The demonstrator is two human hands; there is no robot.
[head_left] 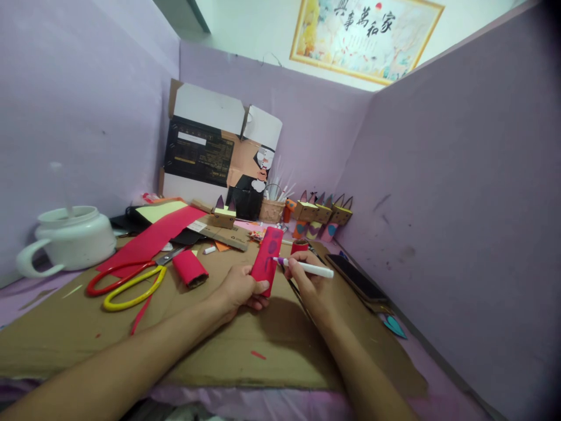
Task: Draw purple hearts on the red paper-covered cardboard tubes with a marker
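Observation:
My left hand (pixel 242 287) grips the lower end of a long red paper-covered piece (pixel 269 251), held up at a tilt above the cardboard. Purple marks run down its face. My right hand (pixel 310 287) is closed around a white marker (pixel 313 267), whose purple tip meets or nearly meets the red surface. To the left of my left hand, a short red-wrapped tube (pixel 190 269) lies on its side. Another red-wrapped tube (pixel 300 246) stands just behind my right hand. Scissors (pixel 131 286) with one red and one yellow handle rest further left, blades pointing away.
A cardboard sheet (pixel 210 356) covers the tabletop. A white mug (pixel 72 237) stands far left, near red paper (pixel 149 241). A phone (pixel 355 276) lies along the right side. At the back are a flattened box (pixel 201 146), small eared cardboard figures (pixel 323 211) and a basket (pixel 272 211).

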